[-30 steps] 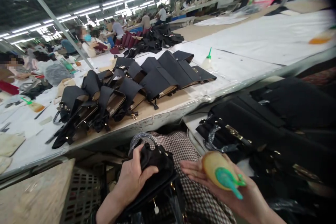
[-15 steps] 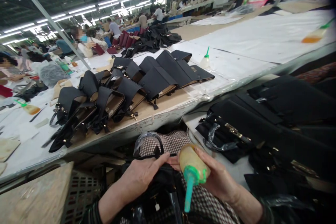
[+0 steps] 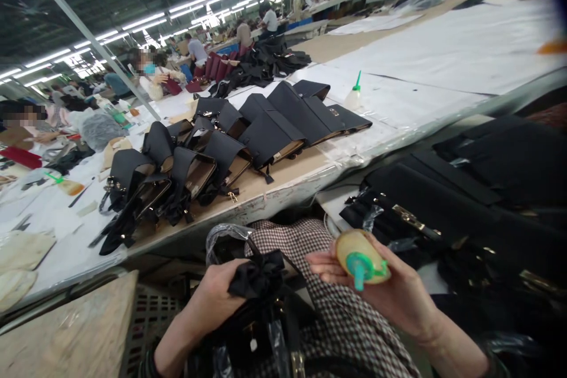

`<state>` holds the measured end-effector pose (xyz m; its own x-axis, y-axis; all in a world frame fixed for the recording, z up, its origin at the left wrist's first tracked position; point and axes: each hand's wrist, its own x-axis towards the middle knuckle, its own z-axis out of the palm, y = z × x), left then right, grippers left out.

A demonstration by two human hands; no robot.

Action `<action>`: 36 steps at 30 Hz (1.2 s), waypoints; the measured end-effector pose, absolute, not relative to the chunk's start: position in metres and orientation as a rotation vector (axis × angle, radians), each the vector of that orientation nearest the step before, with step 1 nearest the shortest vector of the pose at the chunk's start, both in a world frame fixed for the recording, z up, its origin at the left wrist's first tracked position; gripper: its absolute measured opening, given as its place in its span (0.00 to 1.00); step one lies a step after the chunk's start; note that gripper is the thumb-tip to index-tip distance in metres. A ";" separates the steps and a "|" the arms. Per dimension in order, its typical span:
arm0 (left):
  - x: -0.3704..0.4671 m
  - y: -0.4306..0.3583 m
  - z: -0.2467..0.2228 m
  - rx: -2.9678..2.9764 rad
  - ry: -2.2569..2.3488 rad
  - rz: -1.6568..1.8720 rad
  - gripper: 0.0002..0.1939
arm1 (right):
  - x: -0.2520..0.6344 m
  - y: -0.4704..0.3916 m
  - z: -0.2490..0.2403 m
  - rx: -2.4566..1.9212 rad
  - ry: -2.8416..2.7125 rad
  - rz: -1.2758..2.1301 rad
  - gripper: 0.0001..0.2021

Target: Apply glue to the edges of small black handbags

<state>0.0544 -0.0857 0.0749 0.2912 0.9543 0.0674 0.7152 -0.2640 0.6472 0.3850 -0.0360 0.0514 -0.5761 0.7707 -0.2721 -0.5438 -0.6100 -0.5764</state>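
In my right hand lies a yellowish squeeze bottle with a green nozzle that points toward me and down. The thumb side wraps the bottle while the other fingers stretch out beneath it. My left hand grips a gathered black fabric bow on top of a black handbag; its fingertips are hidden behind the fabric. The handbag rests on my lap, over a checked apron. A plastic-wrapped handle rises at its far side.
Several black bags stand along the near edge of the white-covered table. Another squeeze bottle stands behind them. More black bags are piled at my right. A plastic crate and a board are at lower left.
My right hand has moved right and up with the squeeze bottle, away from the handbag. My left hand, earlier flat over the bag with fingers outstretched, now grips the bow, which has been raised into view.
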 end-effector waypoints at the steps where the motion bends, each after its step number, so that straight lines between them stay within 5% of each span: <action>1: 0.049 -0.084 0.082 1.975 1.536 0.591 0.07 | 0.380 -0.038 0.051 -0.635 -0.580 2.226 0.33; 8: 0.020 -0.077 0.128 1.641 1.618 0.529 0.12 | 0.340 -0.054 0.070 -0.445 -0.614 2.441 0.35; 14: 0.030 -0.084 0.111 1.510 1.576 0.538 0.12 | 0.339 -0.069 0.060 -0.440 -0.612 2.469 0.40; 36: 0.058 -0.081 0.098 1.314 1.326 0.581 0.18 | 0.329 -0.053 0.077 -0.575 -1.088 2.221 0.27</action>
